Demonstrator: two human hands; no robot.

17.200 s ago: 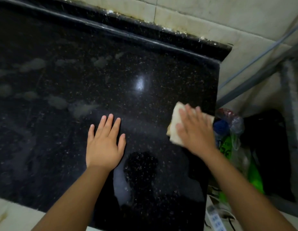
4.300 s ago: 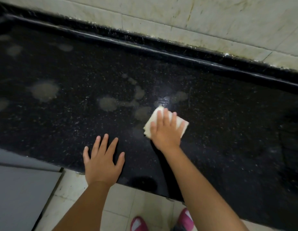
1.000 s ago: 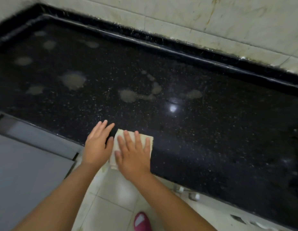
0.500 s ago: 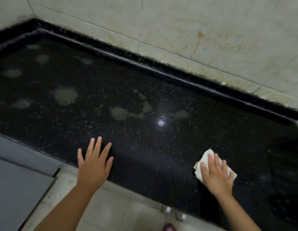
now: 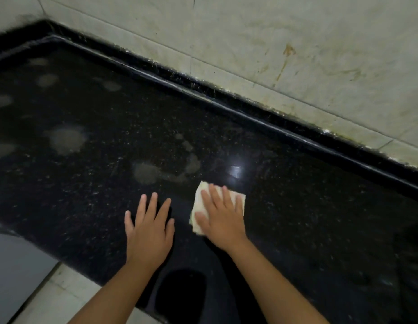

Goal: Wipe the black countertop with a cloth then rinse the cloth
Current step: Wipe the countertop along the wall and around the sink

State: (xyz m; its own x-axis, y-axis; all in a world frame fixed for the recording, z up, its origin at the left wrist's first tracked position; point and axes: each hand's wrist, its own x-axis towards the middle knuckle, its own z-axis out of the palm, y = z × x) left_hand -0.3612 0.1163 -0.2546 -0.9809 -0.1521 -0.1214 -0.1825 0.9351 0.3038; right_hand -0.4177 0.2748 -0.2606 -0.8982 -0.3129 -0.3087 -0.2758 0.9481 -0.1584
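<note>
Folded pale cloth, lying flat on the black countertop, a little back from the counter's front edge. Pinned under the right hand, palm down, fingers straight and slightly spread across the cloth's top, pressing rather than clenching; far corner and left strip of cloth showing past the fingers. Just left of the cloth, apart from it by a narrow band of bare counter, the left hand, flat on the stone, fingers extended and fanned, grasping nothing. Beyond the cloth, toward the wall, a bright glint of reflected light on the counter. Farther left of the cloth, pale smeared patches scattered over the dark speckled surface. Along the counter's back, a raised black lip under stained light wall tiles. Below the counter's front edge, pale floor tiles.
</note>
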